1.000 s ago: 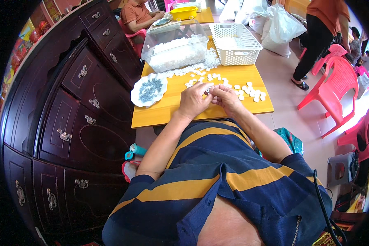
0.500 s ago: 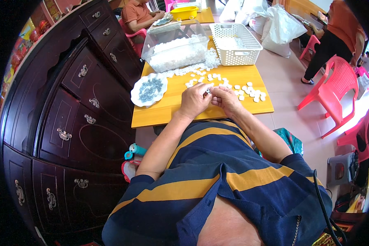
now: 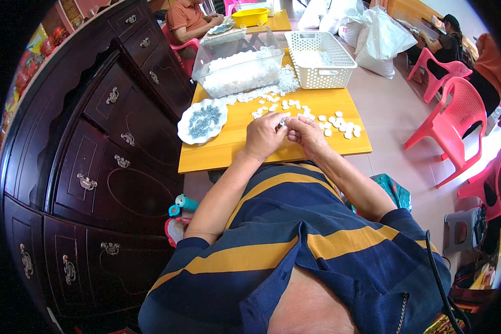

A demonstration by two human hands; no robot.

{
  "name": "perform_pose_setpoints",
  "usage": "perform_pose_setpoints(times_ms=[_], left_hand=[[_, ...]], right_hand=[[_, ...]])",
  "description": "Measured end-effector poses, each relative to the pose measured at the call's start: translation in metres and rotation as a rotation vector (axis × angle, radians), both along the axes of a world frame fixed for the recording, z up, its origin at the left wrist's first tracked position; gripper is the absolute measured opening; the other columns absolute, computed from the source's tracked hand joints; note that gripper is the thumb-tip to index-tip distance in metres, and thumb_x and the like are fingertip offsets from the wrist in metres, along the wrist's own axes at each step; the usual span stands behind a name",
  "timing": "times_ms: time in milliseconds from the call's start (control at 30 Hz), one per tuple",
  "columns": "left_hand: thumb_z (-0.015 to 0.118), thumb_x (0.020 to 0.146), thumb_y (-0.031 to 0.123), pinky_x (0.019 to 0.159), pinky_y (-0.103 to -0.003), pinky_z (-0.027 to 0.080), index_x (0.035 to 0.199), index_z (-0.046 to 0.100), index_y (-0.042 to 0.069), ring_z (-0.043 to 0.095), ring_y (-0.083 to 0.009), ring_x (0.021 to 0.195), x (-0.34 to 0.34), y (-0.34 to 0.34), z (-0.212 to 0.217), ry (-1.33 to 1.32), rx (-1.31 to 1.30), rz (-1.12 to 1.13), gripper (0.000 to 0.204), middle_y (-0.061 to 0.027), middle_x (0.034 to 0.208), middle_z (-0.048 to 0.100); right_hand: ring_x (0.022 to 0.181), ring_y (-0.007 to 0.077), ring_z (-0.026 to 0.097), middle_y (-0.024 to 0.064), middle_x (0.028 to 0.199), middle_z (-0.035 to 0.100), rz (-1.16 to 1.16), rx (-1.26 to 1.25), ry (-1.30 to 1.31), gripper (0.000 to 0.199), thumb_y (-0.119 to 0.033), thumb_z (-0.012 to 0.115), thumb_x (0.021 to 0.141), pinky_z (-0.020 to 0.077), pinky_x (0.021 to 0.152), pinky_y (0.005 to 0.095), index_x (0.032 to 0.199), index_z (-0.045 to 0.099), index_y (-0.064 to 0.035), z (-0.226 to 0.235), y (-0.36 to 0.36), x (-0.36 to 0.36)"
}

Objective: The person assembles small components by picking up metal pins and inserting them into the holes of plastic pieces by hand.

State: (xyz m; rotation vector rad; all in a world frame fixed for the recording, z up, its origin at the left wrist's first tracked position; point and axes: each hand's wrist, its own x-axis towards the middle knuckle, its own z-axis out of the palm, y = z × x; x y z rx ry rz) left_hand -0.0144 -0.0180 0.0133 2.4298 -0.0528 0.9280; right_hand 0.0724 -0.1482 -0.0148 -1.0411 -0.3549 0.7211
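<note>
My left hand (image 3: 264, 136) and my right hand (image 3: 308, 135) meet fingertip to fingertip over the near part of the wooden table (image 3: 222, 158). Both are closed in a pinch around something small, partly white and partly dark; the fingers hide most of it. Just beyond and to the right of my hands lie several small white plastic pieces (image 3: 338, 123). Left of my left hand sits a white scalloped plate (image 3: 186, 133) bearing a heap of small grey pieces (image 3: 204, 121), too tiny to make out singly.
At the table's far side stand a clear plastic bin (image 3: 242, 83) full of white pieces and a white perforated basket (image 3: 325, 79). A dark wooden cabinet (image 3: 89, 145) runs along the left. Pink chairs (image 3: 456, 122) stand at right. White sacks (image 3: 381, 44) and other people are farther off.
My hands stay in nearly the same place, still pinched together. At the right, a person in orange has moved farther right, uncovering a seated person in dark clothes.
</note>
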Motion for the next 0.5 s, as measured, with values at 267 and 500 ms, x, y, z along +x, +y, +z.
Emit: perform_pose_setpoints(times_ms=[267, 500], left_hand=[[0.068, 0.081, 0.013, 0.071, -0.039, 0.055, 0.102, 0.071, 0.007, 0.068, -0.0308, 0.081, -0.0009, 0.0004, -0.0004, -0.006, 0.021, 0.009, 0.023, -0.0113, 0.090, 0.070], [0.070, 0.079, 0.008, 0.066, -0.037, 0.053, 0.100, 0.072, 0.006, 0.067, -0.0293, 0.073, -0.0020, -0.0011, 0.0020, -0.079, 0.025, -0.010, 0.022, -0.0126, 0.087, 0.070]], right_hand=[[0.065, 0.0027, 0.051, -0.0049, 0.075, 0.060, 0.002, -0.002, -0.008, 0.010, -0.018, 0.069, 0.090, 0.0434, 0.060, 0.0176, 0.086, 0.066, -0.0098, 0.0010, -0.0008, -0.0003], [0.065, 0.0028, 0.051, -0.0054, 0.075, 0.059, -0.008, 0.002, 0.010, 0.010, -0.017, 0.069, 0.091, 0.0426, 0.060, 0.0174, 0.085, 0.065, -0.0102, 0.0010, -0.0010, -0.0008]])
